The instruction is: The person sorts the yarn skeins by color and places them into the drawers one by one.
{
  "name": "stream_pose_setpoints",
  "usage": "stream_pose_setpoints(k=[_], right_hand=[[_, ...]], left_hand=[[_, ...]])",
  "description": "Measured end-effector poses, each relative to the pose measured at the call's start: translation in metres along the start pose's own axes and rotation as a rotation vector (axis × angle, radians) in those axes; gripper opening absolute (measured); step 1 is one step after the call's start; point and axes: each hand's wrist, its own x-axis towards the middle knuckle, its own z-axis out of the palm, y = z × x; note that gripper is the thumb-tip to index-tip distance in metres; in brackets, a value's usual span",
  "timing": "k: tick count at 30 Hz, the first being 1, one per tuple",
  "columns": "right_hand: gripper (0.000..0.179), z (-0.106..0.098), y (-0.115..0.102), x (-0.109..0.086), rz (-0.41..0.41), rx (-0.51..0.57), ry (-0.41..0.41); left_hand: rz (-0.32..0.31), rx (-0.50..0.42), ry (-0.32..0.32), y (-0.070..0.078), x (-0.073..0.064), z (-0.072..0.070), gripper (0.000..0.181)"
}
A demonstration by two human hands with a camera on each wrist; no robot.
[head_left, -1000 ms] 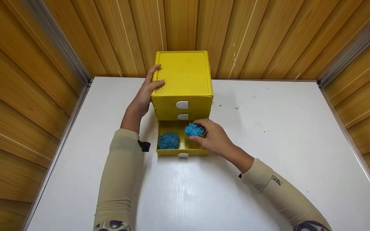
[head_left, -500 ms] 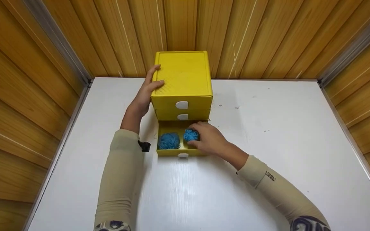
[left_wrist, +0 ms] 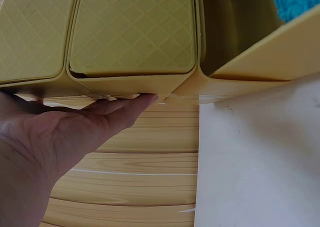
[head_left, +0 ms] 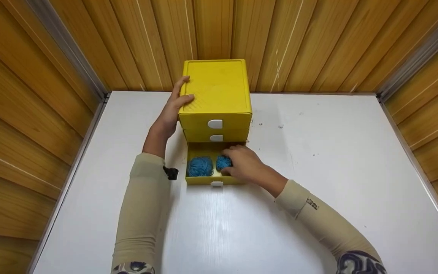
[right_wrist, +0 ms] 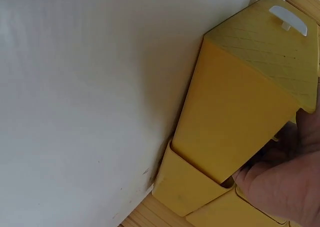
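Observation:
A yellow drawer unit (head_left: 217,87) stands at the back of the white table, its bottom drawer (head_left: 200,180) pulled out. My left hand (head_left: 169,110) rests against the unit's left side, thumb on the top edge; in the left wrist view, the palm and extended fingers lie along that side. In the drawer's left half sits a larger blue ball of yarn (head_left: 200,166). Inside the right half, my right hand (head_left: 245,163) holds a smaller blue ball of yarn (head_left: 223,163) between thumb and fingers, partly covering it. The right wrist view shows that hand reaching over the drawer wall, yarn hidden.
Two upper drawers with white handles (head_left: 215,124) are closed above the pulled-out one. Wood-patterned panels (head_left: 215,30) rise behind and at both sides of the white table (head_left: 337,160).
My right hand has lowered the smaller yarn ball into the drawer's right half, shifting slightly left and toward me. The left hand has stayed on the unit.

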Motion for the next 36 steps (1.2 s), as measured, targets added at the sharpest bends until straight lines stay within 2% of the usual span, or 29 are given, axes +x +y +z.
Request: stream_pose_setpoints(k=[5,16,24,29,36], right_hand=[[0.053,-0.001,0.0,0.001,0.006,-0.024,-0.016],[0.045,0.001,0.001,0.001,-0.04,-0.049,0.041],[0.039,0.0,-0.001,-0.008,-0.06,-0.049,0.112],[0.037,0.003,-0.004,-0.019,-0.091,-0.007,0.204],[0.019,0.013,-0.006,-0.043,-0.205,0.111,0.463]], left_hand=[[-0.002,0.009,-0.008,0.004,0.002,0.002,0.07],[-0.012,0.006,-0.008,0.002,0.001,0.002,0.068],[-0.026,0.009,0.002,0.003,0.0,0.001,0.07],[-0.027,0.009,0.004,0.003,-0.001,0.0,0.07],[-0.026,0.0,-0.002,0.002,0.001,-0.001,0.069]])
